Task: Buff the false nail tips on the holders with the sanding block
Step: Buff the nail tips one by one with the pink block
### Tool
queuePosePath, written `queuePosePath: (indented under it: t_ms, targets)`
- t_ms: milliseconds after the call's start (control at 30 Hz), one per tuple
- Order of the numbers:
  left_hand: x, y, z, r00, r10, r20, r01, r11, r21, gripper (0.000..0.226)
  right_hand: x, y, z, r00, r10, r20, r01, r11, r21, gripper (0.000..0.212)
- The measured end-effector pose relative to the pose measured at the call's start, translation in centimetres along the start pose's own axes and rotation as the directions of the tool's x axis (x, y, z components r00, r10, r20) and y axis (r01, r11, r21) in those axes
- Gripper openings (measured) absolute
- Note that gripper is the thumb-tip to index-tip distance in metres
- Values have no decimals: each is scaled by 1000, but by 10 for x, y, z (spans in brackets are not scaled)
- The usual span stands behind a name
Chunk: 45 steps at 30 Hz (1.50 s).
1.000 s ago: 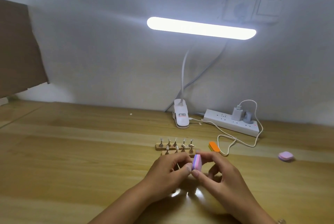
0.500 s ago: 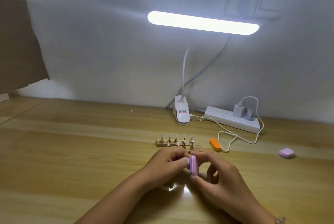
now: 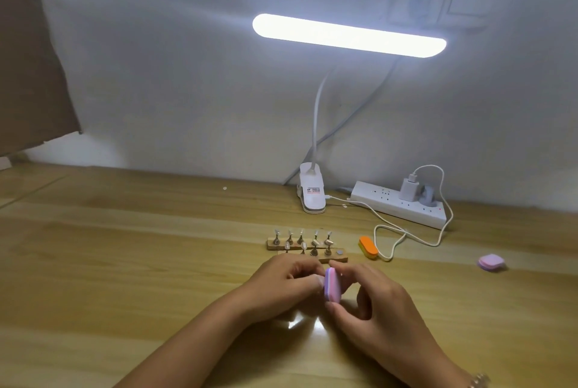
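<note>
My right hand (image 3: pixel 372 309) pinches a small pink and purple sanding block (image 3: pixel 331 286) between thumb and fingers, held on edge just above the table. My left hand (image 3: pixel 281 284) has its fingers curled against the block's left face, gripping something small that the fingers hide. Just beyond my hands stand two wooden holder strips (image 3: pixel 300 245) carrying several metal pegs with false nail tips (image 3: pixel 316 239); one spot at the right end of the near strip shows a bare grey disc.
An orange sanding block (image 3: pixel 368 247) lies right of the holders, a second pink one (image 3: pixel 491 261) further right. Behind are a clip lamp base (image 3: pixel 311 193), a white power strip (image 3: pixel 400 204) with charger and a looping white cable (image 3: pixel 406 237). The wooden table (image 3: pixel 125 262) stretches left.
My hands have stayed in place. The block has turned slightly in my right hand's pinch, from angled to standing more upright against my left fingers. The camera tilted a little.
</note>
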<state>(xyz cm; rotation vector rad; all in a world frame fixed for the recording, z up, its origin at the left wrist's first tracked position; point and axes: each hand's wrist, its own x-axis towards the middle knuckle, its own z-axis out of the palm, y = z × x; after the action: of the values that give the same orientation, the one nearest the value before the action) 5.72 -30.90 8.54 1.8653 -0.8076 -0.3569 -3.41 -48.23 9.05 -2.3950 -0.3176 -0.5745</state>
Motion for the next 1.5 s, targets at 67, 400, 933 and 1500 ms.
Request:
queuePosePath:
  t_ms: [67,400,933,1500]
  targets:
    - [0,0,-1,1000,0,11,0,1000,-13,18,3,1,-1,999,37,-33,-35,998,53,42]
    - [-2,3,2,999,35,27,-35,999,2,13,2,7,0,996,81,-39,-80,996,36,45]
    - [-5,2,7,998,58,-26,-56,995,82,14,4,10,-3,987,159,-23,-152,971,184,36]
    - [-5,3,6,998,59,-16,-58,998,29,15,4,10,-3,986,157,50,-164,959,231,46]
